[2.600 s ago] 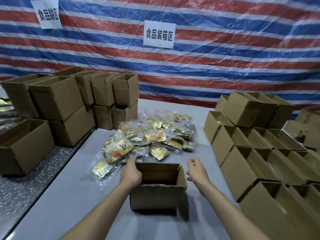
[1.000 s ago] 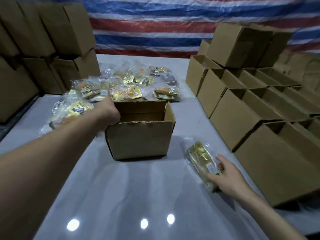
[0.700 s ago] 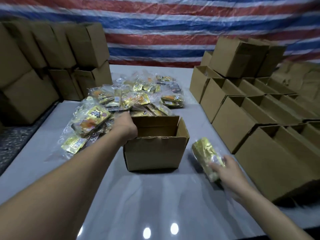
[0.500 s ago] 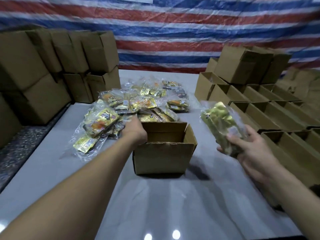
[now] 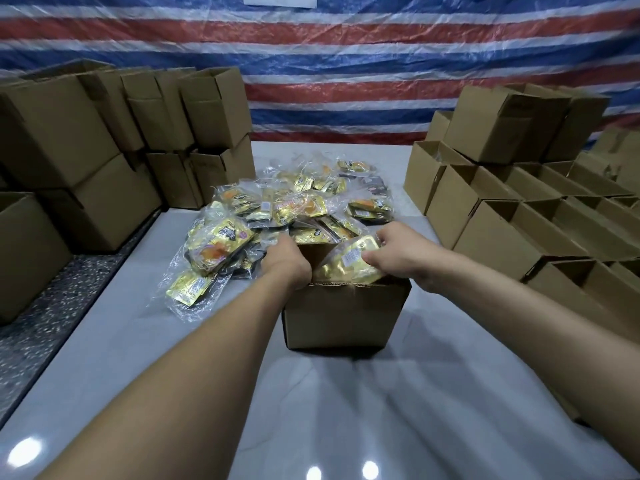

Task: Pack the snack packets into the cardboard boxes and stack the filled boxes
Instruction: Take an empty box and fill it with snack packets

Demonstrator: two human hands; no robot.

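while the left hand (image 5: 286,260) clasps the corrugated box (image 5: 343,315), the right hand (image 5: 398,252) pinches a crinkly gold packet (image 5: 348,265).

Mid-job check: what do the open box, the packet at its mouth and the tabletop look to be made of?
The open box: matte brown corrugated cardboard; the near rim shows a wavy cut edge. The packet in the right hand: clear crinkly plastic film around shiny gold, foil-like pouches, perhaps metallised plastic. The tabletop: smooth, pale grey, glossy, mirroring lights; laminate or plastic sheet, unclear.
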